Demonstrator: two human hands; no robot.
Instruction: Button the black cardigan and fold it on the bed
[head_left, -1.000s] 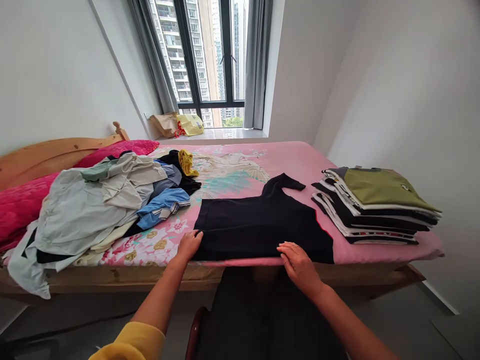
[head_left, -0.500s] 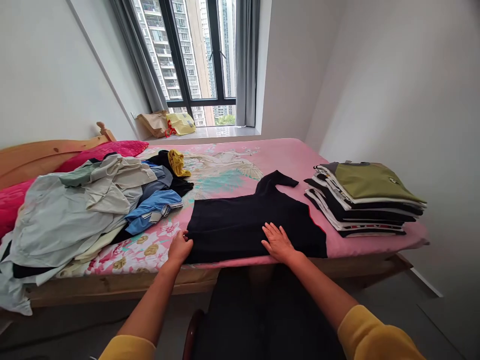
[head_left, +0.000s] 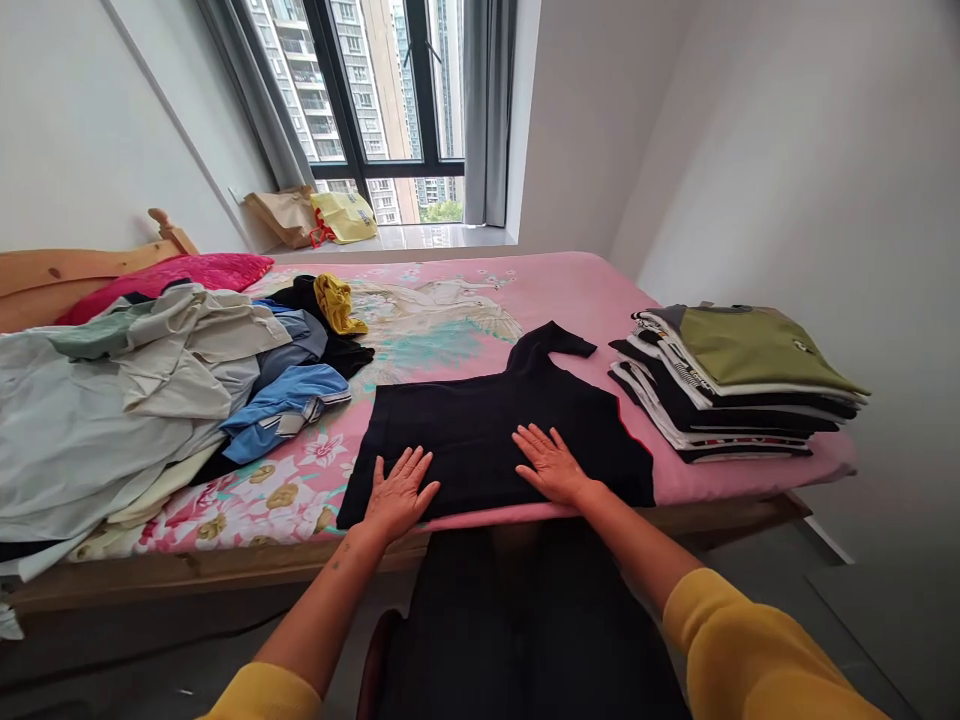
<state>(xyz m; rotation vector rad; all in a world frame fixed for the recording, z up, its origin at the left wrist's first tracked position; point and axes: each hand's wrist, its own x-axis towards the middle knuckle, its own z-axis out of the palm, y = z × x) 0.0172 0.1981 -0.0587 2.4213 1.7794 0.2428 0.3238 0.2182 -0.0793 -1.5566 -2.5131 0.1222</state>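
Note:
A black T-shirt (head_left: 487, 425) lies flat on the pink bedsheet (head_left: 555, 295) near the bed's front edge, one sleeve pointing toward the window. My left hand (head_left: 399, 492) rests flat on its lower left part, fingers spread. My right hand (head_left: 550, 465) lies flat on its lower middle, fingers stretched out. Neither hand holds anything. Both sleeves of my top are yellow.
A pile of loose clothes (head_left: 142, 390) covers the bed's left side, with a blue garment (head_left: 281, 408) and a yellow one (head_left: 335, 300). A stack of folded shirts (head_left: 739, 380) sits at the right. Bags (head_left: 315, 213) stand on the window sill. A wooden headboard (head_left: 67, 270) is at left.
My left hand let go of the shirt's left edge and now lies flat on it. My right hand moved from the front edge up onto the shirt. The view shifted slightly left.

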